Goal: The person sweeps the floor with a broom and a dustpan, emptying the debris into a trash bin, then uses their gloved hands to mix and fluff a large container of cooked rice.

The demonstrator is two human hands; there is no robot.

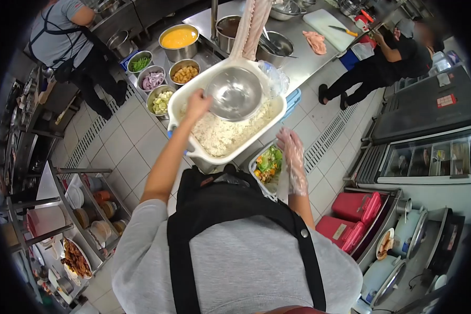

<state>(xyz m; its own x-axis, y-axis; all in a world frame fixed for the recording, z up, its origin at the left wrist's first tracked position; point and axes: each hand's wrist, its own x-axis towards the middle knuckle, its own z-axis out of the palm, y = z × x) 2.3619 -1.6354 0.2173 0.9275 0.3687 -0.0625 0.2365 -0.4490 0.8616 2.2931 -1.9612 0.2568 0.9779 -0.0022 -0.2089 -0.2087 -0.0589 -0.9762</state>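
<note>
My left hand [198,106], bare, grips the rim of a round metal bowl [234,94]. The bowl is over the far part of a white tub [284,107] that holds a pale, crumbly food [222,136]. To the right of the tub, my right hand [293,154] wears a clear plastic glove. It is beside a container of chopped vegetables [268,165], with no object visible in it; its fingers look apart. A clear plastic bag [275,78] lies at the tub's far right corner.
Metal pots of yellow liquid [179,37], onion [153,80] and other cut food stand beyond the tub. A cutting board [327,26] with a knife is farther back. One person [70,39] stands at upper left, another [397,55] at upper right. Red bins [345,220] are at right.
</note>
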